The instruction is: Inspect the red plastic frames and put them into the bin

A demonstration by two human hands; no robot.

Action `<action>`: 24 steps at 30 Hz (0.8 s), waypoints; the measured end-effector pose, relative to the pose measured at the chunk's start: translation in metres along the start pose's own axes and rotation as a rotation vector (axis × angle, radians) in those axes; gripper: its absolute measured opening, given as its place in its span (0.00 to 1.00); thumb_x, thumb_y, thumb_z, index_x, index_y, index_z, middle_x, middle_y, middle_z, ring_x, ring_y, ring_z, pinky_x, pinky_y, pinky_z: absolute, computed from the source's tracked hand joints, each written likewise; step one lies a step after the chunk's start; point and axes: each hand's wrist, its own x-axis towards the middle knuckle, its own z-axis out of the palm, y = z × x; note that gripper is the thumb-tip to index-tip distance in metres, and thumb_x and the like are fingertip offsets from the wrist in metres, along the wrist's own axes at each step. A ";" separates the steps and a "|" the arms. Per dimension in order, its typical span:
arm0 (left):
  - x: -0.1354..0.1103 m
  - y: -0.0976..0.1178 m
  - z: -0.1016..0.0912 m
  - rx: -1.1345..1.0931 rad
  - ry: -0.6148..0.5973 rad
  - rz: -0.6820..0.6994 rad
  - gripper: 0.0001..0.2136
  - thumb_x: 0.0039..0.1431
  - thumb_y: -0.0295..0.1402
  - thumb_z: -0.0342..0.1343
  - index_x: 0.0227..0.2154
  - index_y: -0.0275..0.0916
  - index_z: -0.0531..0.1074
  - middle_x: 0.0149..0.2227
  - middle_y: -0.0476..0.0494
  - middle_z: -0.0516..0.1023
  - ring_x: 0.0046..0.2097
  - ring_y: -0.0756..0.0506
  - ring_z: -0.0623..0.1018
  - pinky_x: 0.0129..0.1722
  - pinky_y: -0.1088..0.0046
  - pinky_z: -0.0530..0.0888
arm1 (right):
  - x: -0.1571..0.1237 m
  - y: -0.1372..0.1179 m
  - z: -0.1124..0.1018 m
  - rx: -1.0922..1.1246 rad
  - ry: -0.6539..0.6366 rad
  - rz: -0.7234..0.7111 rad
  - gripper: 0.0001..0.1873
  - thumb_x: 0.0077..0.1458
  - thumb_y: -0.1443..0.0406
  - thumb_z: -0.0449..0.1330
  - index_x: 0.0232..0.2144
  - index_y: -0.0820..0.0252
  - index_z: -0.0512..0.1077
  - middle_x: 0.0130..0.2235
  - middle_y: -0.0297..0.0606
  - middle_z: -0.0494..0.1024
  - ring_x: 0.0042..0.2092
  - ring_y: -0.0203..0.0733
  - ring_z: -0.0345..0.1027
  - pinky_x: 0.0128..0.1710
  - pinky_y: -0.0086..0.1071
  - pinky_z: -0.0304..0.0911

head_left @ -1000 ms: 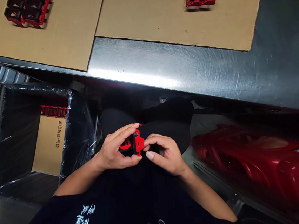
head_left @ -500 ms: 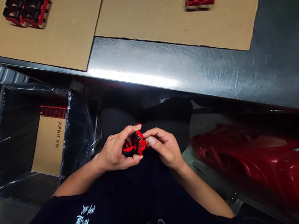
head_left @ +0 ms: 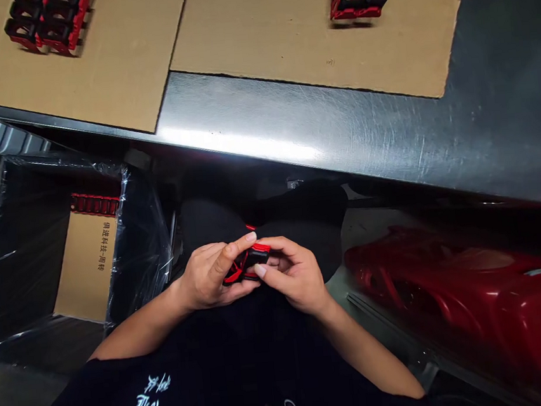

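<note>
1. On my feed, both bare forearms (head_left: 141,325) angle inward.
2. I have the left hand (head_left: 205,278) curled in a grip, digits parted above and below.
3. I see the right hand (head_left: 300,276) close beside it, fingers bent, thumb (head_left: 274,276) pressing inward.
4. Both wrists look nearly straight.

Bench (head_left: 291,121): scratched, shiny metal | sheets (head_left: 258,25): matt cardboard | held part (head_left: 258,255): seemingly plastic

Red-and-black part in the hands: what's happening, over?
Left hand and right hand both gripping the red-and-black part. Part partly hidden, held away from the metal table. Nothing visible blocking either hand.
</note>
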 end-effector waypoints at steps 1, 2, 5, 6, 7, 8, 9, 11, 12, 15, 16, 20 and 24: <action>0.000 0.000 -0.001 -0.047 -0.007 -0.012 0.51 0.58 0.37 0.67 0.73 0.34 0.38 0.55 0.22 0.78 0.33 0.48 0.82 0.35 0.71 0.80 | 0.001 0.001 -0.001 0.102 -0.024 0.079 0.15 0.53 0.63 0.71 0.44 0.53 0.77 0.37 0.34 0.82 0.30 0.37 0.79 0.31 0.31 0.78; 0.000 0.000 -0.003 -0.097 -0.015 -0.030 0.51 0.57 0.40 0.68 0.73 0.33 0.38 0.57 0.21 0.77 0.34 0.48 0.82 0.36 0.71 0.81 | 0.002 0.001 -0.002 0.190 -0.040 0.144 0.16 0.52 0.62 0.72 0.43 0.54 0.77 0.37 0.34 0.82 0.29 0.37 0.79 0.29 0.30 0.77; 0.000 0.001 -0.004 -0.226 -0.034 -0.128 0.52 0.55 0.42 0.69 0.73 0.35 0.41 0.59 0.21 0.74 0.34 0.49 0.82 0.38 0.72 0.82 | 0.006 0.001 -0.003 0.367 -0.059 0.271 0.18 0.48 0.59 0.75 0.40 0.57 0.77 0.35 0.32 0.81 0.26 0.35 0.78 0.23 0.26 0.74; -0.001 0.002 -0.004 -0.262 -0.032 -0.171 0.51 0.55 0.42 0.69 0.73 0.37 0.42 0.60 0.21 0.74 0.34 0.50 0.82 0.38 0.72 0.82 | 0.007 0.000 -0.003 0.407 -0.065 0.303 0.18 0.48 0.59 0.75 0.39 0.57 0.77 0.34 0.32 0.81 0.25 0.34 0.77 0.22 0.24 0.73; -0.001 0.003 -0.004 -0.302 -0.025 -0.213 0.51 0.54 0.42 0.70 0.73 0.38 0.43 0.59 0.22 0.74 0.34 0.50 0.82 0.37 0.73 0.81 | 0.008 0.000 -0.002 0.442 -0.075 0.333 0.18 0.48 0.58 0.75 0.38 0.58 0.77 0.32 0.32 0.81 0.25 0.33 0.76 0.21 0.23 0.72; -0.001 0.005 -0.004 -0.347 -0.015 -0.256 0.51 0.54 0.42 0.70 0.72 0.38 0.45 0.59 0.22 0.74 0.33 0.51 0.81 0.36 0.74 0.81 | 0.009 0.000 -0.002 0.475 -0.087 0.359 0.18 0.48 0.57 0.75 0.38 0.59 0.77 0.31 0.32 0.81 0.25 0.33 0.76 0.20 0.23 0.72; -0.002 0.006 -0.003 -0.392 -0.008 -0.297 0.50 0.54 0.43 0.70 0.72 0.39 0.45 0.59 0.22 0.74 0.32 0.51 0.80 0.35 0.75 0.81 | 0.010 0.000 -0.002 0.503 -0.096 0.379 0.18 0.48 0.57 0.75 0.38 0.59 0.76 0.30 0.32 0.81 0.24 0.33 0.75 0.20 0.22 0.72; -0.002 0.008 -0.003 -0.450 -0.004 -0.348 0.49 0.55 0.44 0.69 0.72 0.39 0.46 0.59 0.22 0.74 0.31 0.52 0.79 0.33 0.76 0.80 | 0.010 0.001 -0.002 0.544 -0.104 0.396 0.19 0.49 0.56 0.75 0.38 0.59 0.77 0.30 0.31 0.81 0.24 0.32 0.75 0.21 0.22 0.72; -0.001 0.008 -0.003 -0.456 -0.010 -0.354 0.49 0.55 0.44 0.69 0.72 0.39 0.46 0.59 0.22 0.75 0.31 0.53 0.79 0.32 0.77 0.80 | 0.010 0.001 -0.002 0.552 -0.107 0.392 0.19 0.48 0.56 0.75 0.38 0.59 0.77 0.30 0.31 0.81 0.23 0.32 0.74 0.21 0.22 0.71; 0.001 0.007 -0.005 -0.390 -0.034 -0.295 0.49 0.55 0.44 0.69 0.72 0.39 0.45 0.59 0.24 0.75 0.31 0.53 0.79 0.33 0.76 0.81 | 0.008 0.003 -0.004 0.517 -0.113 0.365 0.18 0.47 0.58 0.76 0.37 0.59 0.77 0.31 0.31 0.80 0.21 0.28 0.70 0.18 0.20 0.67; 0.002 0.005 -0.005 -0.355 -0.038 -0.255 0.49 0.55 0.44 0.69 0.72 0.39 0.45 0.59 0.24 0.75 0.31 0.53 0.79 0.34 0.75 0.81 | 0.008 0.003 -0.005 0.490 -0.114 0.357 0.18 0.47 0.58 0.76 0.37 0.59 0.77 0.31 0.32 0.80 0.21 0.28 0.69 0.18 0.20 0.66; 0.002 0.000 -0.004 -0.215 -0.037 -0.117 0.51 0.54 0.44 0.69 0.72 0.36 0.44 0.58 0.24 0.76 0.32 0.50 0.81 0.40 0.69 0.83 | 0.005 0.001 -0.007 0.382 -0.069 0.310 0.18 0.46 0.59 0.75 0.38 0.58 0.78 0.34 0.33 0.79 0.25 0.30 0.69 0.21 0.22 0.67; -0.001 0.000 -0.003 -0.083 -0.116 -0.112 0.51 0.55 0.46 0.68 0.72 0.34 0.44 0.56 0.25 0.77 0.51 0.38 0.82 0.48 0.59 0.83 | 0.004 -0.002 -0.006 0.292 -0.062 0.287 0.17 0.48 0.58 0.75 0.37 0.58 0.77 0.28 0.29 0.74 0.23 0.29 0.64 0.19 0.22 0.62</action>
